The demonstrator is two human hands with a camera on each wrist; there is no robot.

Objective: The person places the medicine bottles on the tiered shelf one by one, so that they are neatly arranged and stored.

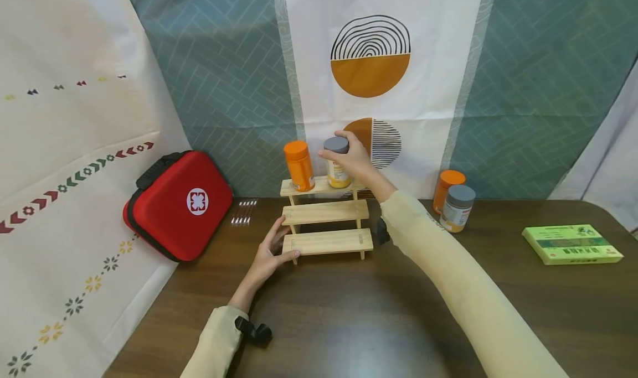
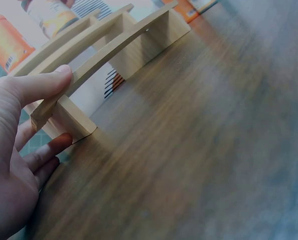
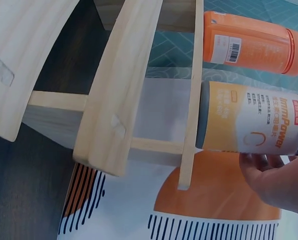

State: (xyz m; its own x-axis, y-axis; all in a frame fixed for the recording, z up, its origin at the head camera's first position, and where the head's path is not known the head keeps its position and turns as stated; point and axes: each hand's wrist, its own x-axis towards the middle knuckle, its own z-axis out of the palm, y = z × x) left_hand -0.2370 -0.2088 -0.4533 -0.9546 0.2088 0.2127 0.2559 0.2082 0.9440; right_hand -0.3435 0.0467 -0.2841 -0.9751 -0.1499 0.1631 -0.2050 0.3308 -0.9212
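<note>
A three-step wooden rack (image 1: pixel 326 213) stands against the back cloth. My right hand (image 1: pixel 356 159) holds a white-and-yellow bottle with a grey lid (image 1: pixel 339 174) by its upper part, at the top step. In the right wrist view that bottle (image 3: pixel 254 120) is upright to the rack, its base at or very near the top board. Left of it an orange bottle (image 1: pixel 300 167) stands on the same step. My left hand (image 1: pixel 266 256) grips the left end of the rack, thumb (image 2: pixel 53 82) on the lowest board and the other fingers beneath and beside it.
A red first-aid case (image 1: pixel 184 203) leans at the left, with several cotton swabs (image 1: pixel 244 212) beside it. Right of the rack stand another orange bottle (image 1: pixel 445 190) and another grey-lidded bottle (image 1: pixel 456 209). A green box (image 1: pixel 572 245) lies at the far right of the dark wooden table (image 1: pixel 399 311).
</note>
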